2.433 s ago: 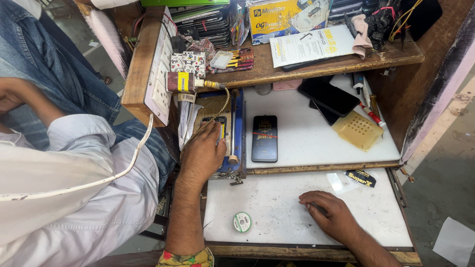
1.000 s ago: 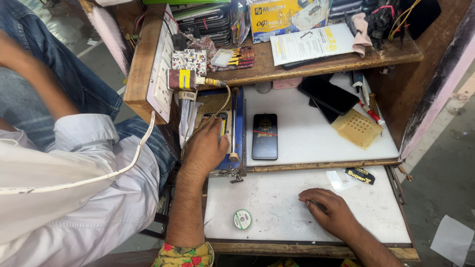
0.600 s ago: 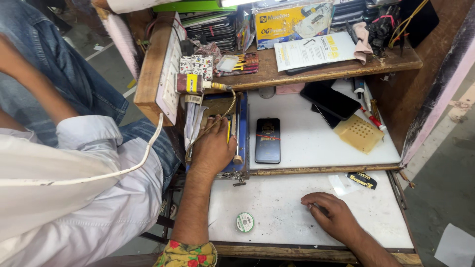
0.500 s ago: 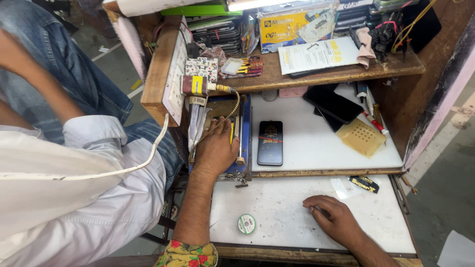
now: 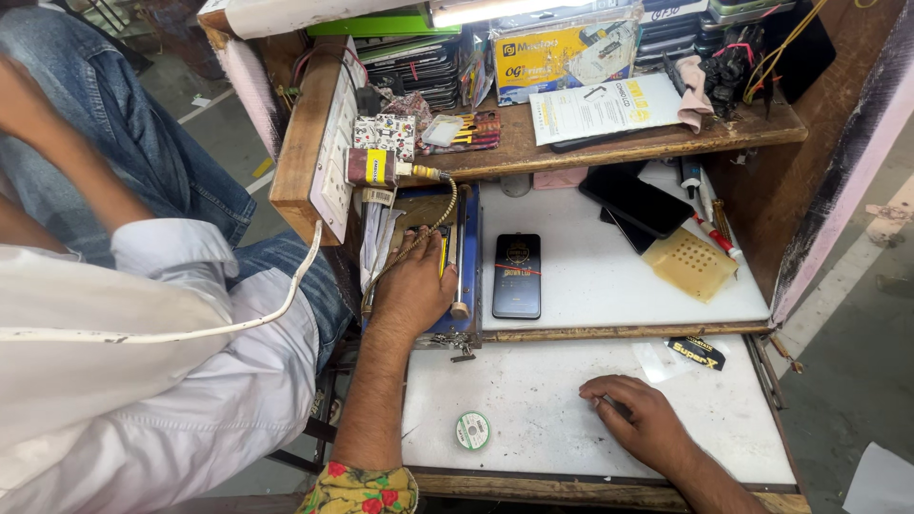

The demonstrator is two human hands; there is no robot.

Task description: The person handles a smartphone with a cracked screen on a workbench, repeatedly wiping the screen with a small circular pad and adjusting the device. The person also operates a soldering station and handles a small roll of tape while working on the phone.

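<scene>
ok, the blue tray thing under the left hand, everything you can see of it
The blue tray is a shallow rectangular metal-looking box, long side running away from the person, at the left edge of the upper white worktop. The left hand lies flat inside, covering most of it. A rod with a wooden-looking knob runs along its right wall. A braided cable drops in from above. The dark phone lies just right of it, apart.

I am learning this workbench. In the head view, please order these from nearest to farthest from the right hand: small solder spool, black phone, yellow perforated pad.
From the right hand:
1. Small solder spool, to its left on the lower board.
2. Black phone, beyond it, upper board's left.
3. Yellow perforated pad, upper board's right; close to the phone's distance.
</scene>
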